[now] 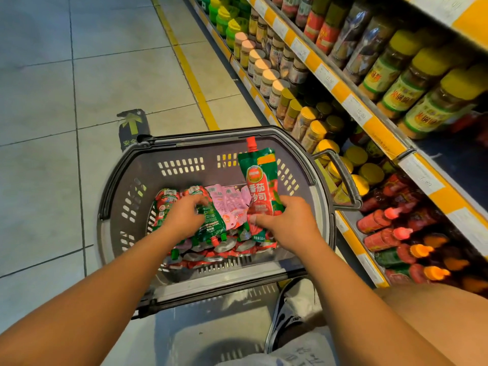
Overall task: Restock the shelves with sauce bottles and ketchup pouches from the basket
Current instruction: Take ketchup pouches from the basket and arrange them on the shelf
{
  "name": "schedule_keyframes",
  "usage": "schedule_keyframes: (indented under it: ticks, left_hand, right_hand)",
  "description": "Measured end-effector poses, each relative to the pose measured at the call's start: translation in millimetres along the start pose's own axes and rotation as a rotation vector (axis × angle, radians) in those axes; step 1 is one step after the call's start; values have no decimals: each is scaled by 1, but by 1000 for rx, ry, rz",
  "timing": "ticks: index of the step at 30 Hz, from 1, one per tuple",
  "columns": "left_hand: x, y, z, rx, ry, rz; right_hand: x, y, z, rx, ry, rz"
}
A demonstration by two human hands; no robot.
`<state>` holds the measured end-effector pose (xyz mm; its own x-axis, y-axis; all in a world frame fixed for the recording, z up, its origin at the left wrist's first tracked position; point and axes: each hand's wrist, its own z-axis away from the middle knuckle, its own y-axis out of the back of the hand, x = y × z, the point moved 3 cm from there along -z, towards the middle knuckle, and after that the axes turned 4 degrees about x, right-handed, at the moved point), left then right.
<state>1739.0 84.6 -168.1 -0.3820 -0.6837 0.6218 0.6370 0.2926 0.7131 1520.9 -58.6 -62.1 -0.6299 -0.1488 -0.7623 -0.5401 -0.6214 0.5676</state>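
Step in hand: picking pouches out of basket (184,165), frame centre; right hand (286,223) grips upright ketchup pouch (260,186) by lower end, spout up; left hand (184,216) curls round green pouch (211,220) atop pile; shelves (356,108) at right, sauce bottles (383,216) lower right; next, likely: lift both clear, find pouch slot, not visible here.

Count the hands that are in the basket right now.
2. The left hand grips a green pouch in the pile; the right hand holds a ketchup pouch upright inside the basket.
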Motion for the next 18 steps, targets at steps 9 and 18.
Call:
schedule_keyframes:
  ticks: [9, 18]
  left_hand:
    - [-31, -50, 8, -169, -206, -693]
    - [-16, -46, 17, -179, -275, -799]
  right_hand:
    - [10, 9, 1, 32, -45, -61]
    - [4, 12, 4, 20, -1, -71]
